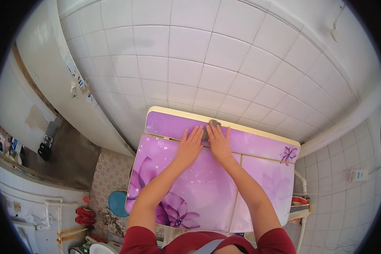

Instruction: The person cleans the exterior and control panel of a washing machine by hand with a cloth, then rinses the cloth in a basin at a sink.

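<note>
A grey cloth (205, 134) lies bunched on the purple rear panel (260, 139) of what looks like a twin-tub washing machine. My right hand (219, 141) presses flat over the cloth, which sticks out past the fingertips and along the thumbless side. Close beside it, my left hand (190, 146) rests palm down with its fingers stretched forward, its index finger by the cloth's left edge. How much cloth lies under either palm is hidden. Below my forearms are the larger floral lid (209, 193) and the narrower right lid (266, 184).
A white tiled wall (187, 70) rises directly behind the machine. Pipes (302, 181) and a striped bag (300, 209) are at its right. To the left are a door (79, 104), a blue round object (118, 203) and red shoes (85, 216) on the patterned floor.
</note>
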`<state>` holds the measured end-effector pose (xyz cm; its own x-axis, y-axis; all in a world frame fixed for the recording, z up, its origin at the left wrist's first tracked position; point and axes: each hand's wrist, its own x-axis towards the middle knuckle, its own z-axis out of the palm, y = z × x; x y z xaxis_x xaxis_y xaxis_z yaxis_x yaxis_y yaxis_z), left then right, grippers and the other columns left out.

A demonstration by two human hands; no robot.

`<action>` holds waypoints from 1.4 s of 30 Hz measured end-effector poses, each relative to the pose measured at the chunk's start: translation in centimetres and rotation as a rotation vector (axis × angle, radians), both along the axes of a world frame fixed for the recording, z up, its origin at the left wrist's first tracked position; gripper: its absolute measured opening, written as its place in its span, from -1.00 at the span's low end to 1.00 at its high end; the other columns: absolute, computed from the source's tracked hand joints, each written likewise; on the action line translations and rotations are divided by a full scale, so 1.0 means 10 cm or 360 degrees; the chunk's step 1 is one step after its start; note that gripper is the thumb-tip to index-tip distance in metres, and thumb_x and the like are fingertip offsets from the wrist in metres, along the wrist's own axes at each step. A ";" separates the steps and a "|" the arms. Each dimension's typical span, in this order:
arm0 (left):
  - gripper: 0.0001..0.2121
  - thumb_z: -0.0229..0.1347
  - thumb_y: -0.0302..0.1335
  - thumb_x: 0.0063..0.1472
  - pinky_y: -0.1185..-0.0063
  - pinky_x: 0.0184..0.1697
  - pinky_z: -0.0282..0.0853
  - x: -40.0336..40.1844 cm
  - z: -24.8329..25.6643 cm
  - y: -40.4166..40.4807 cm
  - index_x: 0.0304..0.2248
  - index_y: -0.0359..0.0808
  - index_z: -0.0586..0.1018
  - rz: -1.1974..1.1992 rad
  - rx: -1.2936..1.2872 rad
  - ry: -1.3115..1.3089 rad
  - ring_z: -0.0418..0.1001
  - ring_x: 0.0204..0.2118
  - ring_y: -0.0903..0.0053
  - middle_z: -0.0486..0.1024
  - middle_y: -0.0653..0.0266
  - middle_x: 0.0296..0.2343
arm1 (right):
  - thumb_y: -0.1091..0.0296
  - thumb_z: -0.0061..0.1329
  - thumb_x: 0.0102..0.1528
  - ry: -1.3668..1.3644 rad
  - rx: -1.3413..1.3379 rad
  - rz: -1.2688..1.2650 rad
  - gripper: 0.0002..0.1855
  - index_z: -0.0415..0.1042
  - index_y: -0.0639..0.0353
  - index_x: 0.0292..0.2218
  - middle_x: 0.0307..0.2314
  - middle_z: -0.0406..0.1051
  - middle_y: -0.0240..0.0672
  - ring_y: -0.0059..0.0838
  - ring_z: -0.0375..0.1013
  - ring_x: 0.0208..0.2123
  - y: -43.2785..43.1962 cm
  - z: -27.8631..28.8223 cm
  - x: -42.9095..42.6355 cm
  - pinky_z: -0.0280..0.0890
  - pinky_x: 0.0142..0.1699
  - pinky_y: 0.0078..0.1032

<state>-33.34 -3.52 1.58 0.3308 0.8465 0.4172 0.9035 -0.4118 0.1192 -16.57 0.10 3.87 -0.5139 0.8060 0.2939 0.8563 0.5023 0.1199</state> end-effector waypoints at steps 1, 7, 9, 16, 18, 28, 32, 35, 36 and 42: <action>-0.35 0.07 -0.30 0.13 0.20 0.27 -0.14 0.04 0.05 0.13 0.18 -0.36 0.18 0.0042 0.0013 -0.0025 -0.04 0.29 0.43 0.05 0.20 0.22 | 0.30 -0.10 0.11 0.0090 0.0043 -0.0068 -0.38 0.11 0.14 0.19 0.24 -0.04 -0.26 -0.26 0.00 0.26 0.05 0.00 -0.08 -0.25 0.28 0.10; -0.36 0.09 -0.36 0.10 0.21 0.27 -0.11 -0.07 -0.04 0.39 0.17 -0.32 0.21 0.0078 0.0138 -0.0102 -0.03 0.29 0.48 0.08 0.26 0.21 | 0.40 -0.20 0.13 0.0293 0.0091 -0.0045 -0.48 0.19 0.29 0.12 0.14 0.14 -0.08 -0.14 0.10 0.20 0.30 -0.03 -0.36 -0.07 0.28 -0.12; -0.38 0.09 -0.37 0.10 0.22 0.27 -0.09 -0.22 -0.05 0.41 0.16 -0.30 0.24 0.0084 0.0142 -0.0132 0.00 0.28 0.49 0.10 0.27 0.21 | 0.43 -0.23 0.12 0.0317 0.0091 0.0040 -0.50 0.21 0.33 0.10 0.11 0.17 -0.02 -0.10 0.13 0.18 0.36 -0.03 -0.45 -0.01 0.27 -0.18; -0.37 0.15 -0.44 0.03 0.20 0.25 -0.07 -0.87 -0.04 0.46 0.13 -0.29 0.27 0.0159 0.0272 -0.0274 0.10 0.24 0.44 0.20 0.26 0.15 | 0.43 -0.17 0.10 0.0368 0.0118 0.0278 -0.52 0.22 0.37 0.06 0.06 0.21 0.03 -0.02 0.17 0.15 0.54 -0.06 -1.08 0.04 0.25 -0.17; -0.39 0.15 -0.44 0.03 0.20 0.25 -0.07 -1.03 -0.03 0.48 0.11 -0.30 0.29 0.0205 0.0272 -0.0319 0.12 0.23 0.43 0.23 0.24 0.13 | 0.43 -0.13 0.08 0.0387 0.0112 0.0328 -0.51 0.23 0.37 0.05 0.05 0.23 0.03 0.00 0.18 0.13 0.58 -0.06 -1.27 0.05 0.24 -0.16; -0.45 0.08 -0.42 0.10 0.16 0.25 -0.09 -1.71 -0.09 0.53 0.10 -0.31 0.28 0.0429 0.0264 -0.0421 0.13 0.23 0.38 0.26 0.20 0.10 | 0.42 -0.15 0.03 0.0440 0.0177 0.0496 -0.52 0.26 0.39 0.00 -0.02 0.27 0.02 -0.04 0.23 0.08 0.71 -0.10 -2.11 0.06 0.22 -0.17; -0.52 0.03 -0.47 0.13 0.13 0.21 0.00 -1.84 -0.08 0.55 0.07 -0.35 0.30 0.0518 0.0186 -0.0576 0.15 0.21 0.29 0.27 0.12 0.08 | 0.40 -0.12 0.01 0.0474 0.0096 0.0544 -0.51 0.27 0.35 -0.01 -0.02 0.27 0.00 -0.05 0.22 0.08 0.77 -0.08 -2.39 0.07 0.21 -0.19; -0.56 -0.02 -0.51 0.15 0.14 0.19 0.04 -1.94 -0.05 0.49 0.04 -0.40 0.31 0.0531 0.0028 -0.0780 0.17 0.18 0.19 0.26 0.01 0.06 | 0.39 -0.11 0.02 0.0360 -0.0024 0.0507 -0.50 0.27 0.30 0.02 0.00 0.26 -0.03 -0.06 0.21 0.09 0.71 0.01 -2.53 0.06 0.22 -0.21; -0.58 -0.03 -0.52 0.15 0.15 0.18 0.05 -1.95 0.00 0.49 0.03 -0.42 0.31 0.0512 -0.0017 -0.0853 0.18 0.17 0.15 0.26 -0.02 0.06 | 0.38 -0.11 0.02 0.0360 0.0014 0.0529 -0.50 0.27 0.29 0.03 0.01 0.25 -0.05 -0.07 0.20 0.10 0.71 0.00 -2.51 0.04 0.23 -0.22; -0.52 -0.08 -0.51 0.18 0.21 0.20 0.06 -1.68 0.02 0.44 0.10 -0.48 0.24 0.0549 0.0027 -0.0667 0.14 0.19 0.12 0.18 -0.06 0.12 | 0.35 -0.14 0.08 0.0439 0.0092 0.0557 -0.44 0.20 0.23 0.11 0.12 0.16 -0.11 -0.15 0.12 0.18 0.65 -0.11 -2.23 -0.01 0.27 -0.23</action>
